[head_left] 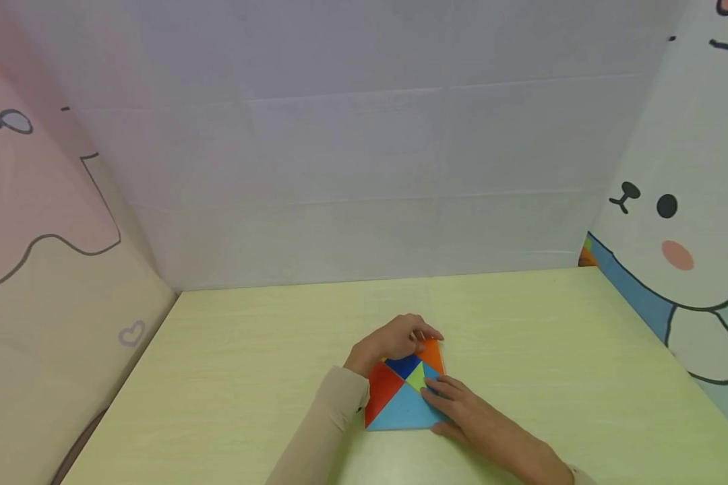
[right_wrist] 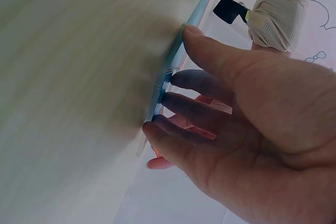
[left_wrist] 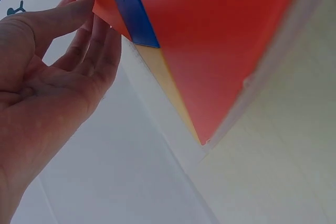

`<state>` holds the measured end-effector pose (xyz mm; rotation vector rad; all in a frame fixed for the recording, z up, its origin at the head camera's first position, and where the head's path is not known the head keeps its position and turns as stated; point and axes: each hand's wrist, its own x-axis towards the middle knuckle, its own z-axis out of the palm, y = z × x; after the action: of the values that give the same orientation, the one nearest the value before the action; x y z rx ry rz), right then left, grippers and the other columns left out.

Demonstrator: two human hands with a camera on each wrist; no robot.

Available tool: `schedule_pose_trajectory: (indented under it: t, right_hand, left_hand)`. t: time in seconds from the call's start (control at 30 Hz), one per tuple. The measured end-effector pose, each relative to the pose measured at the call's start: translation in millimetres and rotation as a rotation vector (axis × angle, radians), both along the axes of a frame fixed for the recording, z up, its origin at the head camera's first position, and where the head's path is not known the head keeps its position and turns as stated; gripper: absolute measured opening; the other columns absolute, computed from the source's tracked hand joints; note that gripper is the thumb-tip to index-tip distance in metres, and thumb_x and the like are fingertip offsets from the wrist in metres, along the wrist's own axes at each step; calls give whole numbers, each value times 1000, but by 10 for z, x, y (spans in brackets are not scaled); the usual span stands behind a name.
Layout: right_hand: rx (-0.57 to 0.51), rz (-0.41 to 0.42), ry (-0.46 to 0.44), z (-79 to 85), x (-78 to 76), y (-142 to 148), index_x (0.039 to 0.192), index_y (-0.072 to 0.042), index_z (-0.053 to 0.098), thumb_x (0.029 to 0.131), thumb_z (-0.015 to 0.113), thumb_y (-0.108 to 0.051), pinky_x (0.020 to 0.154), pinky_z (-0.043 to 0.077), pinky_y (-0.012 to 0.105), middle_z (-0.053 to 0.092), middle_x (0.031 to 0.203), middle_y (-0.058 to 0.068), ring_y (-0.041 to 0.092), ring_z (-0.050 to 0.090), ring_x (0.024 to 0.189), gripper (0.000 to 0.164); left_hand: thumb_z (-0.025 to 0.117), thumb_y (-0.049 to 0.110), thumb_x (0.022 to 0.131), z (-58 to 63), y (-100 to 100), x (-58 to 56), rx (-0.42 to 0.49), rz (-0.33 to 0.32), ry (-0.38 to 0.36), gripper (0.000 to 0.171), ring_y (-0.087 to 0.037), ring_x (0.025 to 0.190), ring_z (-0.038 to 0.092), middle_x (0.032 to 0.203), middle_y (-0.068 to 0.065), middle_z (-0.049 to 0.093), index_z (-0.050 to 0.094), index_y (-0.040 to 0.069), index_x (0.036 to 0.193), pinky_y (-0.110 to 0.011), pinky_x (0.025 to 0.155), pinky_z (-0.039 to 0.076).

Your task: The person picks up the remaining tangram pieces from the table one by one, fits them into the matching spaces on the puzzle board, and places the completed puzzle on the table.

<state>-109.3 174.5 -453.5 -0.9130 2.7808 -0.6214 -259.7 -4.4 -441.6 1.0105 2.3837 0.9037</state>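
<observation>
A flat square tangram puzzle lies on the table in the head view. It has a red triangle [head_left: 381,392], a large light-blue triangle [head_left: 400,412], a dark-blue piece [head_left: 403,366], a lime-green piece [head_left: 415,378] and an orange piece [head_left: 433,355]. At its far edge, my left hand [head_left: 393,338] pinches the orange piece, thumb on its face and the other fingertips partly hidden behind it. From the near right, my right hand [head_left: 482,419] rests loosely spread fingertips on the puzzle's right side, with the thumb close to its near right corner.
A pale translucent rim [left_wrist: 262,80] borders the pieces in the left wrist view. The pale yellow table [head_left: 230,377] extends around the puzzle. Behind it stands a white sheet wall [head_left: 340,168], with cartoon-printed panels at left and right. A black device [right_wrist: 227,10] sits at the left cuff.
</observation>
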Motion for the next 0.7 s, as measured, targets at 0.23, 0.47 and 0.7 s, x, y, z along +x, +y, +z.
schedule_pose_trajectory:
  t: [0.23, 0.47, 0.7]
  right_hand:
    - [-4, 6, 19, 8, 2, -10, 141, 1, 60, 101, 67, -27, 106, 48, 52, 53, 149, 19, 44, 45, 138, 51]
    - [-2, 8, 27, 6, -1, -19, 141, 2, 60, 100, 68, -27, 106, 48, 52, 53, 149, 19, 45, 46, 138, 50]
    - [0, 10, 28, 0, 2, -11, 141, 2, 60, 100, 67, -27, 107, 47, 52, 53, 149, 20, 45, 46, 138, 50]
  left_hand:
    - [61, -8, 97, 0, 18, 42, -39, 16, 45, 39, -11, 89, 52, 111, -4, 64, 72, 9, 130, -19, 81, 46]
    - [66, -4, 97, -5, 17, 69, -33, 36, 60, 31, -14, 93, 59, 108, -5, 65, 74, 7, 125, -19, 83, 50]
    - [71, 1, 96, -21, 37, 66, -54, 48, 92, 16, -19, 99, 63, 107, -5, 66, 74, 6, 111, -22, 88, 53]
